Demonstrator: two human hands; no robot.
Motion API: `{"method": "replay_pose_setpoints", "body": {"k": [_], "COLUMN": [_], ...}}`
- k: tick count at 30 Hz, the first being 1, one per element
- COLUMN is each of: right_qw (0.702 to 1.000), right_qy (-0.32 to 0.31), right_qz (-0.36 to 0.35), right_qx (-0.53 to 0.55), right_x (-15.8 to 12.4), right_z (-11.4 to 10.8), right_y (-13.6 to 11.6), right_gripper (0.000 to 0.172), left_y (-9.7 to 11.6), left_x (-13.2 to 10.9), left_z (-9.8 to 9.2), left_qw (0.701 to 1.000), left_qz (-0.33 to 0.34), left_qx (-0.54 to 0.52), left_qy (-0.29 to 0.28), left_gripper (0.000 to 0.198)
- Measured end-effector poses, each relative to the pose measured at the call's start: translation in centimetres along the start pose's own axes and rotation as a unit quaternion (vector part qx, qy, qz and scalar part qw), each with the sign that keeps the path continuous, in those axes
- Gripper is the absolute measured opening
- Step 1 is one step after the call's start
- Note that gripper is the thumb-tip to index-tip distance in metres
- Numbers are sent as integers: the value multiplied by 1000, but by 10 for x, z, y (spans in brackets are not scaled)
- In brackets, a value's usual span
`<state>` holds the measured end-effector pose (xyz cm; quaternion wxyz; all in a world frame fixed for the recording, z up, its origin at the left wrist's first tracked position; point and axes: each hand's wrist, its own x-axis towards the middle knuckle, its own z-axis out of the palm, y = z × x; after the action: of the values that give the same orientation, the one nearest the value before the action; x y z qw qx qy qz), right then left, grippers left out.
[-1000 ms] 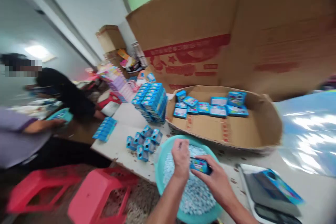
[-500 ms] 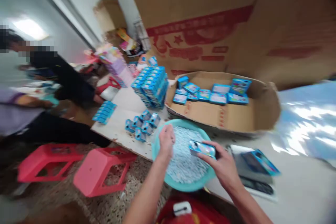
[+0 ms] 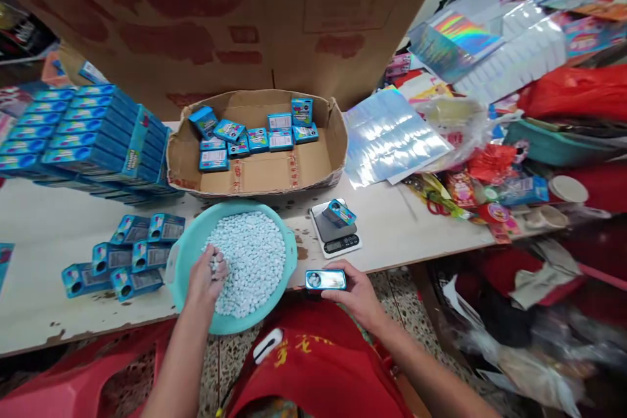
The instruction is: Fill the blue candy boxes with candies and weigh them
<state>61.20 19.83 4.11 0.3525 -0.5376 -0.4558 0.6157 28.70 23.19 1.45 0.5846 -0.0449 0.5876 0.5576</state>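
Note:
My left hand is over the left side of a turquoise plastic basin, its fingers curled round a few pale candies. More small pale-blue candies fill the basin. Beyond the basin's right rim, my right hand grips a small blue box between thumb and fingers. The box lies on its side with a round hole facing up, and pale candies show inside the hole. Just behind it is a digital kitchen scale with a similar blue box tilted on its plate.
Left of the basin stand several blue boxes, with a tall stack behind. A cut-down cardboard tray holding more boxes sits at the back. Silvery sheets lie to the right. A red stool is at lower left.
The view has swung right, bringing the scale and silvery sheets fully in. My right hand has carried the box from over the basin to its right side. My left hand remains over the candies.

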Motion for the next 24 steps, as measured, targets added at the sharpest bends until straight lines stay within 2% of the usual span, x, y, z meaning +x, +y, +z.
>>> {"method": "replay_pose_setpoints", "body": {"k": [3, 7, 9, 12, 15, 18, 21, 23, 24], "right_qw": [998, 982, 971, 964, 957, 934, 905, 895, 897], "right_qy": [56, 132, 148, 143, 135, 196, 306, 340, 337], "right_qz": [-12, -115, -158, -183, -199, -209, -193, -187, -187], "right_qx": [-17, -77, -104, -131, -163, -212, -223, -219, -218], "right_x": [1, 22, 33, 37, 32, 32, 51, 72, 84], "right_z": [2, 22, 29, 30, 19, -3, -30, -46, -52], "right_y": [29, 63, 77, 89, 88, 77, 63, 55, 52], "right_gripper": [37, 30, 28, 31, 46, 41, 38, 50, 58], "left_y": [-2, -5, -5, 1, 10, 14, 8, 1, -2], "left_x": [6, 12, 15, 16, 14, 9, 4, 3, 4], "left_z": [0, 3, 4, 4, 6, 12, 17, 19, 20], "left_qw": [1000, 999, 999, 998, 996, 997, 995, 991, 990], "left_qz": [-20, -25, -23, -26, -5, 35, 82, 102, 109], "left_qx": [-19, -25, -28, -53, -86, -64, 47, 89, 89], "left_qy": [9, 4, 3, 2, -13, 3, 22, 14, 13], "left_gripper": [23, 24, 24, 25, 26, 24, 17, 15, 15]}}
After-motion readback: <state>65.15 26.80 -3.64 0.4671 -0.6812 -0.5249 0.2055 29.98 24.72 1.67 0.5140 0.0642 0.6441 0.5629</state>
